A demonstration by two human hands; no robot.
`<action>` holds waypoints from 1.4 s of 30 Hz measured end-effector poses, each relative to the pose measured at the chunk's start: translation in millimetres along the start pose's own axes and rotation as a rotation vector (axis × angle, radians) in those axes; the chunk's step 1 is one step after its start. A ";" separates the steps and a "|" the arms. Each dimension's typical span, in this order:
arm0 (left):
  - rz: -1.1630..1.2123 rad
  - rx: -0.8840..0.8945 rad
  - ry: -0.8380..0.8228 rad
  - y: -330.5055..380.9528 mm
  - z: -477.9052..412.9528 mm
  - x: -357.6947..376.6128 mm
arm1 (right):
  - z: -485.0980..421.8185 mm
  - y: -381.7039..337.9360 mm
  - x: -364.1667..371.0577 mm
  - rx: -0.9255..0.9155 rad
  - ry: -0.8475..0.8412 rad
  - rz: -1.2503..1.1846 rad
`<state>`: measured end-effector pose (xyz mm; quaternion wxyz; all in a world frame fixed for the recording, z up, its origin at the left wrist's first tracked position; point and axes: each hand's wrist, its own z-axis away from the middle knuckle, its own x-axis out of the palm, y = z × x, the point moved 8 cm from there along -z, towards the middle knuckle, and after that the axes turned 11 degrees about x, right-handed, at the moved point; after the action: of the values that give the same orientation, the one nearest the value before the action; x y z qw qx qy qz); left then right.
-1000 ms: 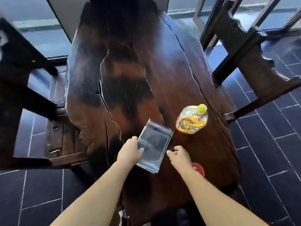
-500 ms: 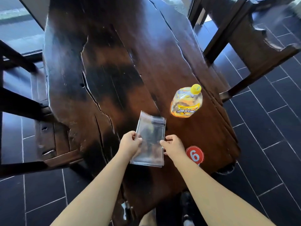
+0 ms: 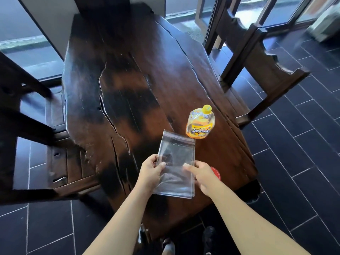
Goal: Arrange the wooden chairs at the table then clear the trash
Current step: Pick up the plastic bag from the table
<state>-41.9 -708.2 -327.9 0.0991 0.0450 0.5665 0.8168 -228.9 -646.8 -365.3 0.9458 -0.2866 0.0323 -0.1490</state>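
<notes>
A clear plastic bag [image 3: 175, 159] is held above the near end of the dark wooden table [image 3: 128, 85]. My left hand [image 3: 150, 172] pinches its left edge and my right hand [image 3: 202, 174] grips its right edge. Just beyond the bag an empty plastic bottle [image 3: 200, 124] with a yellow cap and orange label stands on the table. A dark wooden chair [image 3: 257, 65] stands at the table's right side, and another wooden chair [image 3: 27, 137] is tucked in at the left side.
A red round marker [image 3: 216, 173] lies on the table, mostly hidden behind my right hand. Dark floor tiles [image 3: 294, 162] surround the table. Glass doors and windows [image 3: 276, 10] run along the far side. My shoes show under the near table edge.
Both hands have closed on the bag and lifted it off the table, turning it more upright. The camera view has shifted, and the red marker is now mostly covered by my right hand.
</notes>
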 end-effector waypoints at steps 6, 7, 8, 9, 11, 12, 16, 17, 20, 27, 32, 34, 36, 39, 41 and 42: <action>0.046 0.035 -0.051 27.9 24.4 18.9 | 40.8 -17.7 -21.6 -0.161 0.018 -0.021; 0.047 0.039 -0.058 31.3 27.4 21.4 | 49.5 -21.2 -24.6 -0.192 0.022 -0.008; 0.041 0.042 -0.069 33.9 29.7 23.6 | 58.4 -23.7 -27.3 -0.218 0.029 0.001; 0.026 0.050 -0.080 38.0 32.4 25.7 | 67.5 -26.1 -30.7 -0.240 0.044 0.019; -0.021 0.077 -0.104 44.8 35.1 31.3 | 80.6 -29.6 -41.9 -0.270 0.076 0.037; -0.036 0.082 -0.124 47.2 37.0 36.4 | 87.0 -30.7 -47.9 -0.280 0.082 0.039; -0.029 0.116 -0.210 64.1 46.5 64.1 | 106.6 -36.3 -78.5 -0.330 0.099 0.024; -0.017 0.125 -0.234 68.5 48.0 72.5 | 112.1 -38.2 -86.9 -0.344 0.095 0.008; -0.008 0.164 -0.289 82.6 51.4 99.1 | 127.3 -43.0 -114.3 -0.366 0.068 -0.050; -0.021 0.182 -0.285 89.0 67.8 182.9 | 139.6 -41.9 -204.5 -0.409 0.082 -0.068; -0.047 0.184 -0.210 87.2 81.7 264.4 | 130.2 -33.7 -288.8 -0.373 0.024 -0.051; -0.028 0.152 -0.210 81.0 88.5 305.3 | 122.8 -31.4 -328.0 -0.369 0.016 -0.063; -0.061 0.133 -0.196 72.7 88.5 339.8 | 113.3 -27.0 -366.1 -0.365 0.020 -0.060; -0.096 0.075 -0.167 53.9 83.2 385.9 | 97.0 -19.0 -421.2 -0.353 0.057 -0.070; -0.126 0.026 -0.165 38.5 76.5 414.7 | 85.9 -13.3 -451.5 -0.336 0.082 -0.071; -0.157 0.006 -0.180 30.1 72.6 428.9 | 79.9 -7.4 -464.5 -0.323 0.090 -0.072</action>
<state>-450.5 -560.5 -290.7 0.2130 0.0739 0.5598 0.7974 -662.0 -470.6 -305.9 0.8792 -0.4287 0.0878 -0.1881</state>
